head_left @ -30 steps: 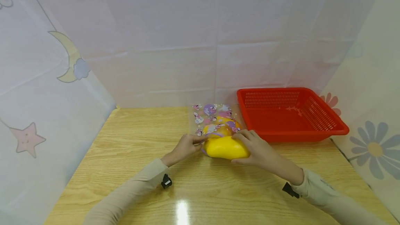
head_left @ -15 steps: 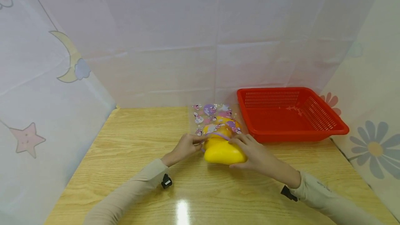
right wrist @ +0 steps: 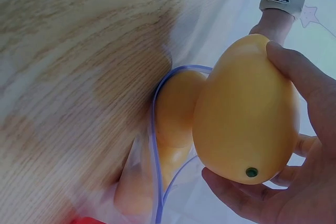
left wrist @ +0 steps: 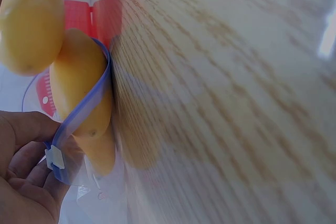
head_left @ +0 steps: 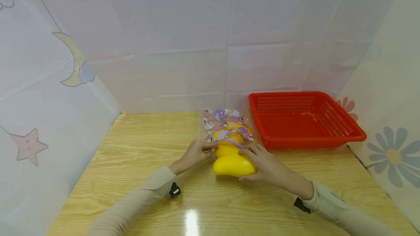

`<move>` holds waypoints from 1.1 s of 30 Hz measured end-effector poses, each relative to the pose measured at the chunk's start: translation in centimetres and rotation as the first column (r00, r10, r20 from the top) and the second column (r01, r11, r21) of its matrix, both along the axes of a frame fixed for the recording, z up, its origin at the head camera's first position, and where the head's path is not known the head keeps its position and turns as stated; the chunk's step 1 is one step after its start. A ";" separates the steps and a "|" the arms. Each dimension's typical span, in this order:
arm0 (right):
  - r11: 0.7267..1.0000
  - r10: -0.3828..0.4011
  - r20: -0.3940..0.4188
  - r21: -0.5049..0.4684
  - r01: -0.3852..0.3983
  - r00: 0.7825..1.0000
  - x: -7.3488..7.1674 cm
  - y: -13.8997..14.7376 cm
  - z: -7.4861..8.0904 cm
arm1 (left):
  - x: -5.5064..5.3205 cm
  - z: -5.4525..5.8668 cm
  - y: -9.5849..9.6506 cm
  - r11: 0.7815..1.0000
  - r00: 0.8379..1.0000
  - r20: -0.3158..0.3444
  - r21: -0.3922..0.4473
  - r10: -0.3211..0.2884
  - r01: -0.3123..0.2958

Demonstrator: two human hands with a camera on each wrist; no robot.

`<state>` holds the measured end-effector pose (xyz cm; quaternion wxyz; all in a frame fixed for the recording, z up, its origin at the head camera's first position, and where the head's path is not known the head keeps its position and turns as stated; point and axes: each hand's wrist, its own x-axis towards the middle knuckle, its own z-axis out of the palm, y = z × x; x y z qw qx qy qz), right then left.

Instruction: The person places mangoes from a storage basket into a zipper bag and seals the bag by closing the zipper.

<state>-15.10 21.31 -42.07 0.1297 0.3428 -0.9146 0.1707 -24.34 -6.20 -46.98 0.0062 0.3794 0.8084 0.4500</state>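
In the head view a clear zip bag (head_left: pixel 210 124) with purple and pink prints lies on the table, its mouth towards me. Yellow mangoes (head_left: pixel 228 137) are inside it, and one mango (left wrist: pixel 79 80) sits in the purple-edged opening. My left hand (head_left: pixel 195 153) pinches the left side of the bag's mouth, close to the white slider (left wrist: pixel 54 157). My right hand (head_left: pixel 267 163) grips another yellow mango (head_left: pixel 231 166) from its right end, thumb and fingers around it. This mango, with a dark green stem spot (right wrist: pixel 252 172), is outside the bag, just in front of the opening.
A red plastic basket (head_left: pixel 305 143) stands at the back right, close beside the bag. The wooden table (head_left: pixel 147 134) meets a pale cloth wall (head_left: pixel 170 75) behind, with printed cloth on both sides.
My right hand has drawn its mango towards me and slightly left, away from the bag's mouth. More of the mango in the opening now shows. My left hand has stayed put.
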 end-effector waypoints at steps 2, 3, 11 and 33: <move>1.000 0.004 -0.005 -0.004 -0.004 1.000 0.0 -0.1 -0.1 | 0.0 0.0 0.0 1.000 1.000 -0.004 -0.002 -0.002 0.002; 1.000 0.008 -0.007 -0.006 -0.008 1.000 0.1 -0.1 -0.1 | 0.0 0.0 0.0 1.000 1.000 -0.004 -0.002 -0.002 0.002; 1.000 0.016 -0.010 0.008 -0.016 1.000 0.1 -0.2 -0.3 | 0.1 0.1 0.0 1.000 1.000 0.003 0.002 -0.005 0.005; 0.998 -0.059 -0.007 0.018 0.059 0.998 0.3 -0.5 -0.5 | 0.5 0.3 0.1 1.000 1.000 0.000 0.001 0.003 -0.003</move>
